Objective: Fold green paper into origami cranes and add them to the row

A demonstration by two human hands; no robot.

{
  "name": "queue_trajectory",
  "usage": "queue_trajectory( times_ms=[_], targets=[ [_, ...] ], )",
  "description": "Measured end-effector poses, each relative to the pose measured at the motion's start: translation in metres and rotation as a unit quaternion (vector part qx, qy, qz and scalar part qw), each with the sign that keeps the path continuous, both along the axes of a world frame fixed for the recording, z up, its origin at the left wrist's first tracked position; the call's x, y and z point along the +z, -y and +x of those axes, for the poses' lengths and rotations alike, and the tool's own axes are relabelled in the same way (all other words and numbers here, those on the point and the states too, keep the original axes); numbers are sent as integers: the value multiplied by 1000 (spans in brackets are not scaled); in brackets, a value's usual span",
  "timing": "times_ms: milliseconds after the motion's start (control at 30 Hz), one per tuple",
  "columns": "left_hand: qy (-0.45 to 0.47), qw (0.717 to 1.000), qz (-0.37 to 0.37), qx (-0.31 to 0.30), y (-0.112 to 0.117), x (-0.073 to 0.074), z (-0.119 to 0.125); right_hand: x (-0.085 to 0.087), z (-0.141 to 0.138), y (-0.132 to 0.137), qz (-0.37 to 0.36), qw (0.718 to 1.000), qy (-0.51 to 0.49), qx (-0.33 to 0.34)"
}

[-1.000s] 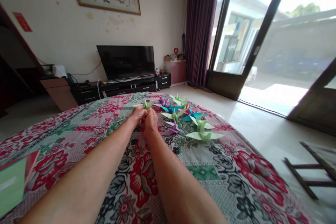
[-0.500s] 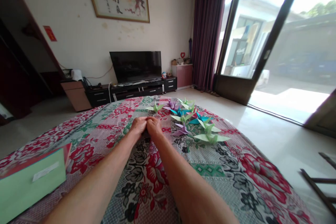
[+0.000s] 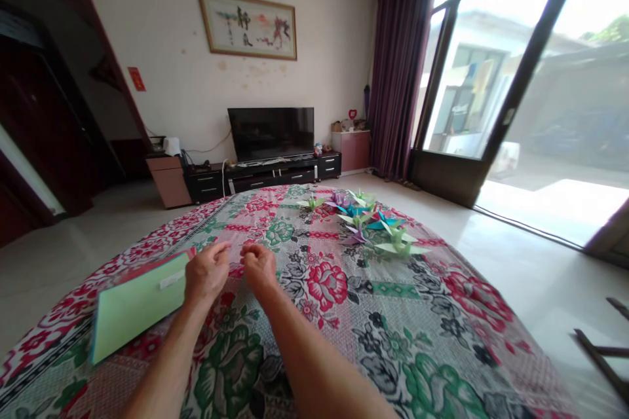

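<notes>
Left hand (image 3: 207, 273) and right hand (image 3: 259, 266) curl side by side over a flowered tablecloth (image 3: 422, 321), viewed from my remote post.

I see both hands with fingers bent inward, a narrow gap between them; whether either pinches anything, I cannot tell. From my angle the left hand overlaps the right end of a stack of coloured paper (image 3: 132, 314), light green on top with a small white slip (image 3: 170, 281); contact is unclear to me. Beyond the hands and to the right, paper cranes (image 3: 357, 234) in green, purple and blue cluster toward the cloth's far edge, one green crane (image 3: 313, 203) at the group's left end. Behind them stands a television (image 3: 272, 133).
</notes>
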State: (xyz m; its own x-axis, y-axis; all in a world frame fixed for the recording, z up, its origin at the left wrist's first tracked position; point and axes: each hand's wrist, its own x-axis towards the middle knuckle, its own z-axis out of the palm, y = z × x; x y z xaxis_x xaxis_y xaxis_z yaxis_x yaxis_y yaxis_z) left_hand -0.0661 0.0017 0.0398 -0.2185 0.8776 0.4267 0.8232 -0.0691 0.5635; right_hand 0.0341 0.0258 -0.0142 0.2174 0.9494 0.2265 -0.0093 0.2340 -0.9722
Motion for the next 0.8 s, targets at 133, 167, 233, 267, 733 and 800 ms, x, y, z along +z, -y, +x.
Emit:
queue_trajectory(
  times_ms=[133,167,233,267,733,800],
  targets=[
    [18,999,-13,48,7,-4,-18,-2,-13,9,-4,1000,20,-23],
    [18,999,-15,41,6,-5,-17,-2,-11,9,-10,999,24,-28],
    [11,1000,-23,12,1,-7,-6,1,-2,6,-24,998,34,-36],
    [5,999,-31,-6,-2,-7,2,3,5,4,-29,998,41,-41],
    [-90,994,-43,-51,-36,-3,54,1,95,-11,-55,989,127,-54],
    [-108,994,-29,15,-30,7,24,5,87,-7,-51,987,145,-40]
  ],
)
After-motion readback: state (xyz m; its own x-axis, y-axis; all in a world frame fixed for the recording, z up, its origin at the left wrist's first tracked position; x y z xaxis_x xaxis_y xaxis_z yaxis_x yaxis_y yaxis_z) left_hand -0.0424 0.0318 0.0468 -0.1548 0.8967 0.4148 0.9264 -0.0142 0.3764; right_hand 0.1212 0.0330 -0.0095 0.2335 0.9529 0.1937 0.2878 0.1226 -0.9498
